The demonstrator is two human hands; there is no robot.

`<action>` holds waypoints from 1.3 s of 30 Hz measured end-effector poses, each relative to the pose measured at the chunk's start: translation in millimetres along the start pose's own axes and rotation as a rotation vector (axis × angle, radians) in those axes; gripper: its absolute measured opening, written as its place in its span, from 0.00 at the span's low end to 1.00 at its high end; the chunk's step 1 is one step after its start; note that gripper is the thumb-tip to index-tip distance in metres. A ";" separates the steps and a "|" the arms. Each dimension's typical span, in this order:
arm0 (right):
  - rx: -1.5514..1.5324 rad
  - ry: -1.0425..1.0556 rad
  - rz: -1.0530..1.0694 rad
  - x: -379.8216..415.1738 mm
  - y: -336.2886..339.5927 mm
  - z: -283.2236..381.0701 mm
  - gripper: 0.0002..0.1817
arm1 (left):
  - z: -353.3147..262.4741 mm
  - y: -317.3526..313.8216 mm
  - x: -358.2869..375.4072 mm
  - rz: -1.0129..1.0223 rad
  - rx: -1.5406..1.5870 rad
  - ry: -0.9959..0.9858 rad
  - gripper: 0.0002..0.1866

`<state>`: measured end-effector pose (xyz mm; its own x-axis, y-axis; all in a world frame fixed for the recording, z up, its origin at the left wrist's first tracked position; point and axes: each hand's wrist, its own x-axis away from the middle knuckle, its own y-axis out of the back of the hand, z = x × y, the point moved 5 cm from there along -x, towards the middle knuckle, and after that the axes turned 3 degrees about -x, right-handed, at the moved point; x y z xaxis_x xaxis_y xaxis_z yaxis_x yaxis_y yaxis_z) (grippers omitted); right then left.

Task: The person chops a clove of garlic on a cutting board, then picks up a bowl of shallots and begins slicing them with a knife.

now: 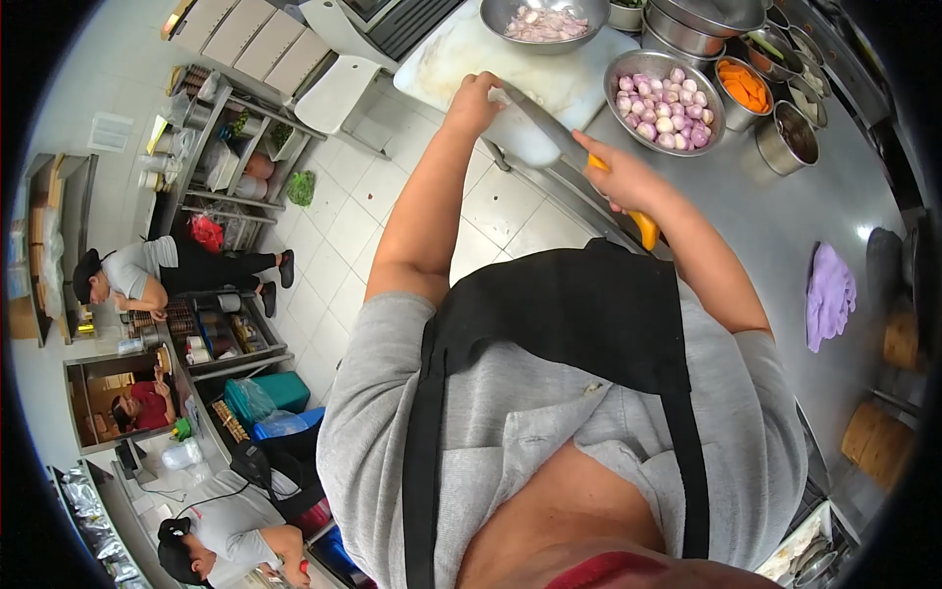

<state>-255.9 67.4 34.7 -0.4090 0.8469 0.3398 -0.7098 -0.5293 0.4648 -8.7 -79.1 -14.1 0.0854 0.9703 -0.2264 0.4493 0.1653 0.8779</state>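
Observation:
My right hand (625,179) is wrapped round the yellow handle of a large kitchen knife (543,120). Its blade slants up and left over the near edge of a white cutting board (442,61). Close to the blade's far end is my left hand (476,104), fingers drawn together. Something small and pale shows at those fingertips, too small to name. On the board's far side stands a metal bowl of sliced shallots (547,25). To the right of the knife, a metal colander (610,90) holds many peeled shallots (667,110).
Orange carrot pieces (743,86) fill a metal container beside the colander, near a metal pot (788,137) and stacked bowls. A purple cloth (830,296) lies on the steel counter (751,221). Co-workers (147,273) are at the left, by shelves; a white chair (337,93) stands nearer.

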 end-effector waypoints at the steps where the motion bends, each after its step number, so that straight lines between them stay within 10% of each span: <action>1: -0.069 -0.040 -0.001 0.6 1.4 -1.5 0.32 | -3.2 -2.4 -0.4 0.046 0.016 -0.094 0.17; 8: -0.123 0.004 -0.083 4.3 0.4 1.8 0.30 | 0.3 6.9 -4.4 0.119 0.088 0.099 0.11; 10: -0.364 0.042 0.009 1.9 -6.3 -4.6 0.30 | 14.1 -1.9 -2.4 0.377 0.397 0.414 0.12; 39: -0.742 -0.144 0.194 -27.9 -45.1 -27.6 0.29 | 18.9 5.3 -29.5 0.682 -0.224 0.231 0.32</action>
<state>-228.3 69.0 -18.3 -0.5228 0.7004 0.4859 -0.8518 -0.4518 -0.2653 8.0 -110.2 -10.8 0.0801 0.8784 0.4711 0.1694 -0.4777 0.8620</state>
